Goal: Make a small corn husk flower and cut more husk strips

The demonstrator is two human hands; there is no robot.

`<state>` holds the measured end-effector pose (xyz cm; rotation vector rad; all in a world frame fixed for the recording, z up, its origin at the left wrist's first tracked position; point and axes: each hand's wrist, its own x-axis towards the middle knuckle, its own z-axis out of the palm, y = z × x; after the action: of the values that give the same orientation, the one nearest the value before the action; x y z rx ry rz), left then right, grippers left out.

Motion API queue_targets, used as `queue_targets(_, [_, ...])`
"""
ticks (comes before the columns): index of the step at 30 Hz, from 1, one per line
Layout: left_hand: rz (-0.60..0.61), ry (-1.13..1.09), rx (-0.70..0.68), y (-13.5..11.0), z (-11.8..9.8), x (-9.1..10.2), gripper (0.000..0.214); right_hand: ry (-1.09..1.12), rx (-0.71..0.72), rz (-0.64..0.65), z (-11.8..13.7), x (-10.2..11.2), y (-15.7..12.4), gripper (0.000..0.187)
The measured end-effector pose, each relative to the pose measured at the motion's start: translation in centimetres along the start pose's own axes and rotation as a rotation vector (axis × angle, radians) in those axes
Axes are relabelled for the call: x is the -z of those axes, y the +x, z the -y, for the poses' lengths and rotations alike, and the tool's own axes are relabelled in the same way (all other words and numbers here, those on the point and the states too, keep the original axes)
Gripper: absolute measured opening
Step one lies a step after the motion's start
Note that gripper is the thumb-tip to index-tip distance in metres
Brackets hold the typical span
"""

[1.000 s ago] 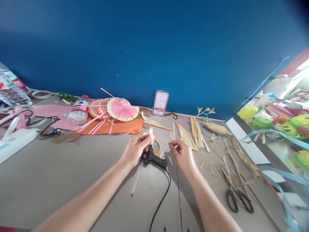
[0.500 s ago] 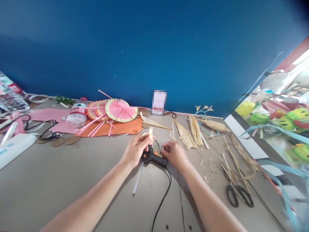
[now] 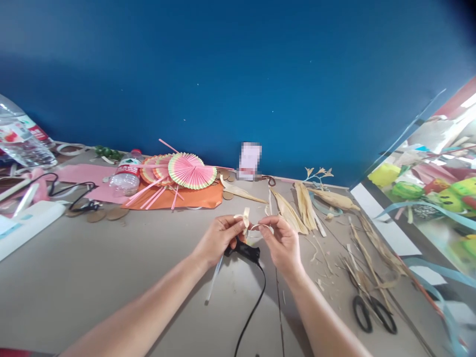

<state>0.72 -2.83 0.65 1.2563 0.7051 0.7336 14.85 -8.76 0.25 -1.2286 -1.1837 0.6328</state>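
My left hand (image 3: 215,240) is closed, pinching a small pale piece of corn husk (image 3: 246,216) upright between thumb and fingers. To its right, my right hand (image 3: 284,243) has thumb and forefinger pressed together on a thin, curved pale strip (image 3: 256,227), which reaches toward the husk piece. Whether the two pieces touch, I cannot tell. Under both hands a black glue gun (image 3: 247,251) lies on the table, partly hidden by the left fingers. A clear glue stick (image 3: 213,283) sticks out from its back, and a black cord runs from its handle toward me.
Scissors (image 3: 375,312) and dried corn husks (image 3: 307,207) lie to the right among scraps. Pink paper fans (image 3: 192,171) rest on orange paper (image 3: 186,199) at the back left, beside a plastic bottle (image 3: 125,177). A blue wall (image 3: 238,74) rises behind the table.
My right hand has turned and now shows a curved strip at its fingertips, close to the left hand. The left hand has shifted slightly right and down, still pinching the husk piece.
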Motion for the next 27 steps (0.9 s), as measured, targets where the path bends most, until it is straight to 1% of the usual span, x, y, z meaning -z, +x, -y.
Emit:
queue_targets(2, [0.02,-0.004,0.015,0.0,0.07,-0.1,0.031,0.04,0.003,0.047,0.24,-0.11,-0.27,0.006])
queue_targets(4, [0.045,-0.042,0.036,0.0,0.13,-0.13,0.029,0.044,-0.002,0.066,0.24,-0.09,-0.38,0.007])
queue_targets(8, [0.117,-0.167,0.142,-0.05,0.08,0.02,0.027,-0.047,0.032,0.043,0.04,0.02,-0.41,0.006])
queue_targets(11, [0.15,-0.217,0.212,-0.02,0.02,0.26,0.026,-0.071,0.068,0.037,0.07,0.0,-0.47,0.005])
queue_targets(20, [0.21,-0.302,0.254,-0.01,0.08,0.45,0.026,-0.153,0.111,0.071,0.68,0.18,-0.44,0.003])
queue_targets(27, [0.226,-0.31,0.26,0.05,0.26,0.46,0.027,-0.104,0.139,0.102,0.85,-0.12,-0.39,0.004])
